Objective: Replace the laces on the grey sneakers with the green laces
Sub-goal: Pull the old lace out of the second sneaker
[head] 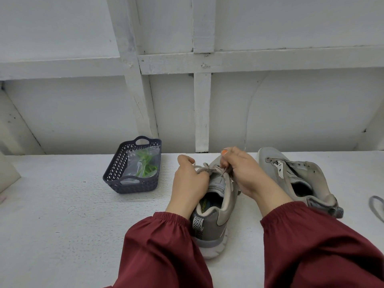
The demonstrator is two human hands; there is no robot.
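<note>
A grey sneaker (216, 217) stands on the white table in front of me, heel toward me. Its pale grey lace (204, 167) is still threaded near the toe. My left hand (190, 181) grips one end of that lace at the shoe's left side. My right hand (243, 173) pinches the lace over the eyelets on the right. A second grey sneaker (291, 175) lies to the right with no lace and its tongue open. The green laces (146, 165) sit in a clear plastic bag inside a dark basket (116, 169) to the left.
A loose grey lace (377, 206) lies at the table's right edge. A white panelled wall (202, 113) rises right behind the table. A pale object (8, 173) pokes in at the far left. Dark red sleeves cover both forearms.
</note>
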